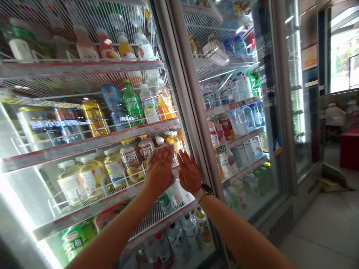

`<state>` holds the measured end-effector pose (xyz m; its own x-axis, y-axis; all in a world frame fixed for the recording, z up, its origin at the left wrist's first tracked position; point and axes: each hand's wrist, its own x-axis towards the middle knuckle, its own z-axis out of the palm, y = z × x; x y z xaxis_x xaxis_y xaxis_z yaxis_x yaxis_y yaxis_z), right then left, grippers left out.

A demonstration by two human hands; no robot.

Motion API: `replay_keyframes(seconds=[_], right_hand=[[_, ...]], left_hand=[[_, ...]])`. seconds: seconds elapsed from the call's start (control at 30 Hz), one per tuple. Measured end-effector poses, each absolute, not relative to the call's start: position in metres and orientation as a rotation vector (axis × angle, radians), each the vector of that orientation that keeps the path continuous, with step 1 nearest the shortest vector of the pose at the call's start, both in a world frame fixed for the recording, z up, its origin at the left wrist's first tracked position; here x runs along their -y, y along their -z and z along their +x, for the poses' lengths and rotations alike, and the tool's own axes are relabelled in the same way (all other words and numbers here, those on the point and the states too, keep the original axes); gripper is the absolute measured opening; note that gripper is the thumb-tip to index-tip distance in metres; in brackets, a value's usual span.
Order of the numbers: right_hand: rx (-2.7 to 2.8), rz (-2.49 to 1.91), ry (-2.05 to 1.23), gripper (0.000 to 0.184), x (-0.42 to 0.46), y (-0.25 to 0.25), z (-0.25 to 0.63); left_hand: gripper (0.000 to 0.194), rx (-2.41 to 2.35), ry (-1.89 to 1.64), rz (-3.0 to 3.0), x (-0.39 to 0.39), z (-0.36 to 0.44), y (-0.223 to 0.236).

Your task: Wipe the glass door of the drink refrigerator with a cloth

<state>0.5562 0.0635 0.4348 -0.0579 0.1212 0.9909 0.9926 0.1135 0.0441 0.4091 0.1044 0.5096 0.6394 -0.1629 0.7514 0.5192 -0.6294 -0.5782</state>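
Glass door [123,135], fronting shelved bottles [88,175]
Likely handling stiff, heavy, slick, gripping best at metal frame [183,89]; resting left hand [159,164] and right hand [190,172] flat, seemingly on glass, pinching nothing visible

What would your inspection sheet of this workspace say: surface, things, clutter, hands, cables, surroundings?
Surface: glass door, reflective, with a metal frame.
Things: shelved bottles behind the glass.
Clutter: blurred yellowish object on the floor at right.
Left hand: fingers extended at the glass; palm hidden.
Right hand: fingers extended beside it, near the frame; watch on the wrist.
Cables: nothing seen.
Surroundings: neighbouring cooler, tiled floor, bright window.
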Motion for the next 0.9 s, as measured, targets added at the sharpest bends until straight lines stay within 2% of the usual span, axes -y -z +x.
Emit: replay_keyframes(seconds=[0.37,0.5,0.6,0.8,0.9], right_hand=[[1.398,-1.194,1.113,0.071,-0.067,-0.431,0.56],[1.401,-1.191,1.112,0.073,-0.069,-0.43,0.56],[1.389,-1.175,1.111,0.072,-0.068,-0.43,0.56],[1.382,-1.16,1.108,0.071,-0.066,-0.428,0.56],[1.387,-1.156,1.095,0.071,-0.066,-0.427,0.561]], left_hand=[[0.072,0.199,0.798,-2.059,-0.106,0.369,-0.361],[0.07,0.081,0.633,-2.078,-0.108,0.336,-0.338],[0.069,0.122,0.697,-2.059,-0.111,0.316,-0.378],[0.07,0.547,1.09,-1.883,-0.113,0.289,-0.548],[0.068,0.606,1.234,-1.861,-0.119,0.282,-0.585]])
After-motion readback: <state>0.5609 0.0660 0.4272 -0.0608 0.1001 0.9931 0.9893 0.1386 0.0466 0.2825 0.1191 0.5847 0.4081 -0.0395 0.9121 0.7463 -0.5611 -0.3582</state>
